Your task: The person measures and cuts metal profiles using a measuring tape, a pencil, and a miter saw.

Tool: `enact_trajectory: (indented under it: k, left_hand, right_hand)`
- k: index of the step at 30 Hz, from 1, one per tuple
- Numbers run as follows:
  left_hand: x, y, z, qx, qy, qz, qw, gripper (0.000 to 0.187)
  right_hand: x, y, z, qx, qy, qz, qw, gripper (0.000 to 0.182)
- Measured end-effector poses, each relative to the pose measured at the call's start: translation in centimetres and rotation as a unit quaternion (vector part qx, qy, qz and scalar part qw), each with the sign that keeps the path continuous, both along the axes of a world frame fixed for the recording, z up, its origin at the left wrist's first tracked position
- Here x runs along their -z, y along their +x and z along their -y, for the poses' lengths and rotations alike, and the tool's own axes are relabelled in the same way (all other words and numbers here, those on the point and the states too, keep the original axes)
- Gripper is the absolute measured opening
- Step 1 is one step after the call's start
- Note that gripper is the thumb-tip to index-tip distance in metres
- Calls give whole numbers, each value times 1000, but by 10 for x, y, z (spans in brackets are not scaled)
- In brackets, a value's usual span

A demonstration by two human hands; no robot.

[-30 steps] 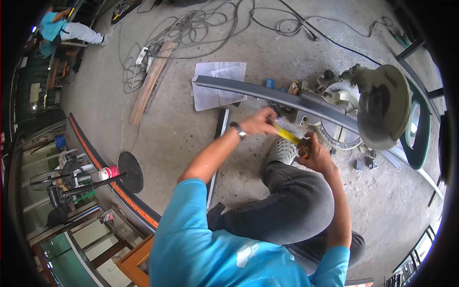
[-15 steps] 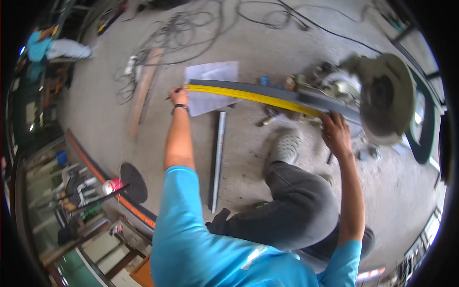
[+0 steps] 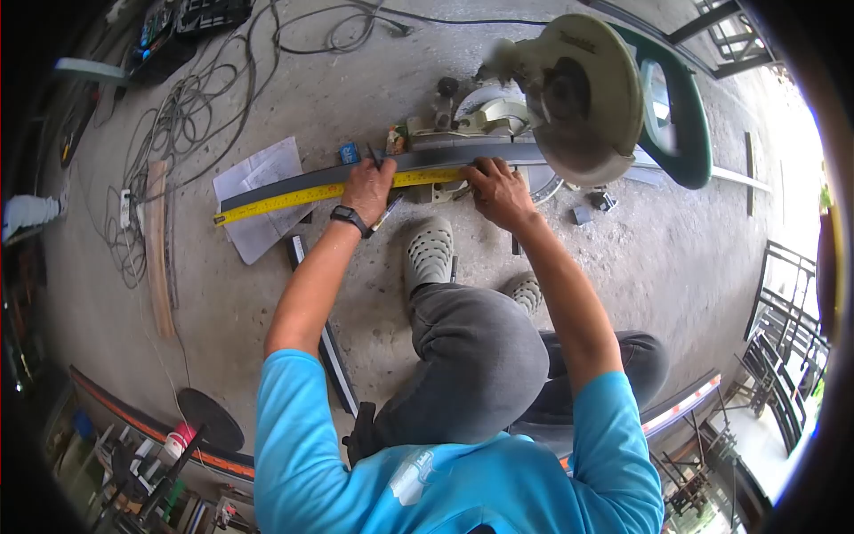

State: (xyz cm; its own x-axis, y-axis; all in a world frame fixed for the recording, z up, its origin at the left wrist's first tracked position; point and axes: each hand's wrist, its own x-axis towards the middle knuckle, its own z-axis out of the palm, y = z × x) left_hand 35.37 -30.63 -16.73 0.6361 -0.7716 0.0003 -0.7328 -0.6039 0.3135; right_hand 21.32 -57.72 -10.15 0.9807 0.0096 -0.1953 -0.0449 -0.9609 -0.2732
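Observation:
My left hand (image 3: 368, 189) is closed around a dark pen (image 3: 374, 157) whose end sticks out past the fingers, and it rests over the yellow tape measure (image 3: 294, 197). The tape blade lies stretched along the near side of a long grey metal bar (image 3: 325, 175). My right hand (image 3: 501, 190) pinches the tape close to the saw base, its fingertips at the bar. The bar runs across the base of a cut-off saw (image 3: 583, 98). Beside my left wrist shows a slim pen-like thing (image 3: 388, 214). Under the bar's left end are white paper sheets (image 3: 258, 169).
A second metal bar (image 3: 326, 343) lies left of my shoe (image 3: 430, 254). Farther left are a wooden strip (image 3: 158, 249) and coiled cables (image 3: 191, 116). A blue box (image 3: 348, 153) stands behind the bar. A black toolbox (image 3: 178, 40) sits at the back left.
My left hand has moved right from the tape's far end to mid-bar. My view has shifted right, so the saw appears farther left. My right hand stays on the tape.

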Motion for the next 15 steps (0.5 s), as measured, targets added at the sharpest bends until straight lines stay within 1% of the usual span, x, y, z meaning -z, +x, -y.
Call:
enact_trajectory:
  k: [2, 5, 6, 9, 10, 11, 13, 14, 15]
  left_hand:
    - [4, 9, -7, -24, -2, -37, 999, 39]
    - [9, 15, -32, -27, -14, -45, 999, 38]
    - [7, 17, -44, -47, -8, -45, 998, 42]
    - [-8, 28, -92, -70, 1, -88, 994, 44]
    - [-16, 34, -106, -74, 8, -83, 994, 48]
    - [-22, 35, -116, -97, -35, -103, 989, 49]
    - [-55, 31, -124, -139, -123, -146, 972, 51]
    - [-56, 31, -128, -176, -166, -115, 964, 38]
    - [-62, 31, -129, -222, -200, -150, 942, 32]
  right_hand:
    - [2, 0, 3, 3, -4, 2, 1000, 51]
    - [2, -3, 5, -8, -6, 5, 1000, 53]
    - [0, -4, 8, -12, -6, 8, 1000, 54]
    - [1, -8, 13, -13, -34, -13, 999, 56]
    - [1, -8, 14, -21, -26, -7, 999, 58]
    - [3, -6, 11, -25, -23, -3, 999, 58]
    - [4, -6, 4, -29, -19, -1, 999, 58]
    - [5, -5, 3, -26, -10, -1, 1000, 57]
    - [6, -6, 2, -26, -6, -2, 1000, 57]
